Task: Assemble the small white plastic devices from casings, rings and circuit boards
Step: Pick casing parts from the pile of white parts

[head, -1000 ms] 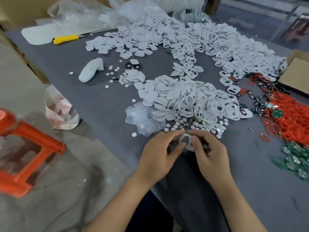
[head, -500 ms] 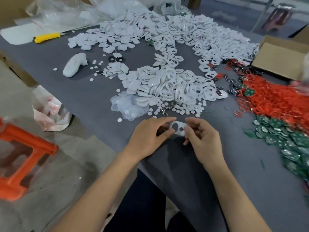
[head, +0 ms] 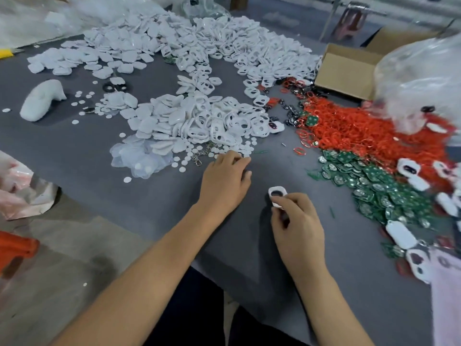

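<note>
A: What's the surface like?

B: A grey felt-covered table (head: 124,196) under heaps of parts. White casings (head: 199,118) are piled across the middle and far side, red rings (head: 361,131) spread out on the right, and green circuit boards (head: 389,186) lie nearer, just below the red heap. Small white discs (head: 183,162) are scattered along the near edge of the casing pile. A cardboard box (head: 346,68) sits at the far right, with a clear plastic bag (head: 419,78) in front of it.

A: And the 2 hands?

B: The right hand (head: 296,221) pinches 1 white casing with a hole (head: 277,193) between thumb and curled fingers, just above the table and well apart from the piles. The left hand (head: 224,181) lies palm down with fingers bent, its tips among the discs at the pile's edge. I cannot tell whether it has hold of anything.

A: Anything on the left?

B: A white foam lump (head: 40,101) lies alone there.
</note>
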A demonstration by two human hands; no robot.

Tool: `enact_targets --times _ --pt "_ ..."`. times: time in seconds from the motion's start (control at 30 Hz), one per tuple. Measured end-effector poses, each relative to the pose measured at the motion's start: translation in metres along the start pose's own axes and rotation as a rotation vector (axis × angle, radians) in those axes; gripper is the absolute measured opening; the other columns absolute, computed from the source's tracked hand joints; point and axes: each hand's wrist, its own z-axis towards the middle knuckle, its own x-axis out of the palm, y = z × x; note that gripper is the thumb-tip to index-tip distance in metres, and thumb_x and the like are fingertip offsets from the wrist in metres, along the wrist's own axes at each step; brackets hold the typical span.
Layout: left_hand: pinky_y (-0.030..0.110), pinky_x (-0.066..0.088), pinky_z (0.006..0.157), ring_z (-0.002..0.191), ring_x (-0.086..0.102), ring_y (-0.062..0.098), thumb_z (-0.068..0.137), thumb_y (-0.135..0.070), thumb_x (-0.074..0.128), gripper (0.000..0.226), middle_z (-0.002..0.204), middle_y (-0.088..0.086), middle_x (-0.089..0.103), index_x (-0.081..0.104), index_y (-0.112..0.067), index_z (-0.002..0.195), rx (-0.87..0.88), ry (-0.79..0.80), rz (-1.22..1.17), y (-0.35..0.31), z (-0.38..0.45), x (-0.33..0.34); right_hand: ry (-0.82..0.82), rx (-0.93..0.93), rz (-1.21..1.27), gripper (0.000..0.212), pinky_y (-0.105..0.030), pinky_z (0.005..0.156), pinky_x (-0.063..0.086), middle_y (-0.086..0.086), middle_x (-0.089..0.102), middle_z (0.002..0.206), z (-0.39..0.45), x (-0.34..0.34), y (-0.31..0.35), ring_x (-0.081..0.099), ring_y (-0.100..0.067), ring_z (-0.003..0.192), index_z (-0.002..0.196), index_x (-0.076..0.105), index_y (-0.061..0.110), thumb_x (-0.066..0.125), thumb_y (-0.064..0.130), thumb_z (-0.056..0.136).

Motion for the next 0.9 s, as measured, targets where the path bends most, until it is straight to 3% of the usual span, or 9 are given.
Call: enact_targets --times 0.13,0.33,0.4,0.47,0.53,0.6,0.9 --pt "0.042 0.046 0.097 0.118 0.053 0.028 0.104 -0.033 0.055 0.038 0.127 0.005 0.057 0.066 -0.017 0.137 0.005 -0.008 0.022 0.000 -0.001 0.006 -0.058 0.030 0.084 0.018 -0.023 0.062 0.043 0.010 0.056 0.105 0.002 -0.001 0.001 0.053 -0.007 0.070 0.106 0.075 0.019 0.071 0.009 0.093" --pt "0.041 0.040 0.106 0.130 0.044 0.026 0.104 -0.039 0.051 0.049 0.144 -0.001 0.051 0.052 -0.017 0.148 -0.007 0.031 0.058 0.000 0.001 0.007 -0.068 0.131 0.156 0.016 -0.008 0.065 0.036 0.010 0.058 0.105 0.006 -0.004 0.004 0.055 -0.007 0.071 0.106 0.074 0.022 0.068 0.012 0.095" --pt "0.040 0.041 0.104 0.129 0.043 0.026 0.105 -0.039 0.049 0.047 0.143 -0.003 0.053 0.055 -0.016 0.147 0.007 0.038 0.070 -0.001 0.001 0.007 -0.090 0.155 0.178 0.017 -0.010 0.066 0.038 0.008 0.059 0.104 0.006 -0.004 0.004 0.055 -0.010 0.072 0.105 0.075 0.023 0.068 0.012 0.095" --pt "0.041 0.044 0.101 0.123 0.045 0.026 0.105 -0.034 0.052 0.043 0.137 -0.003 0.059 0.061 -0.015 0.142 0.050 0.030 0.054 -0.002 -0.002 0.005 -0.131 0.198 0.124 0.017 -0.023 0.071 0.043 0.006 0.061 0.103 0.007 -0.003 0.002 0.054 -0.011 0.083 0.105 0.075 0.023 0.069 0.013 0.094" --pt "0.043 0.047 0.096 0.116 0.050 0.027 0.103 -0.028 0.056 0.037 0.129 -0.002 0.065 0.067 -0.014 0.136 0.127 0.027 0.017 -0.004 -0.008 0.003 -0.134 0.221 0.006 0.018 -0.034 0.083 0.043 0.002 0.063 0.106 0.008 -0.002 0.000 0.050 -0.023 0.099 0.109 0.076 0.022 0.070 0.015 0.093" --pt "0.045 0.049 0.092 0.110 0.053 0.027 0.101 -0.024 0.061 0.034 0.124 -0.001 0.067 0.070 -0.013 0.132 0.193 0.040 -0.024 -0.009 -0.016 0.003 -0.088 0.228 -0.048 0.021 -0.034 0.091 0.037 -0.002 0.063 0.110 0.009 0.000 -0.002 0.047 -0.028 0.104 0.113 0.076 0.021 0.069 0.018 0.094" --pt "0.044 0.050 0.089 0.103 0.056 0.024 0.100 -0.024 0.062 0.029 0.121 -0.003 0.067 0.072 -0.015 0.126 0.329 0.078 -0.120 -0.034 -0.057 0.005 -0.020 0.177 0.015 0.026 -0.034 0.094 0.039 -0.003 0.067 0.112 0.000 -0.008 -0.001 0.048 -0.029 0.106 0.117 0.074 0.016 0.074 0.016 0.092"
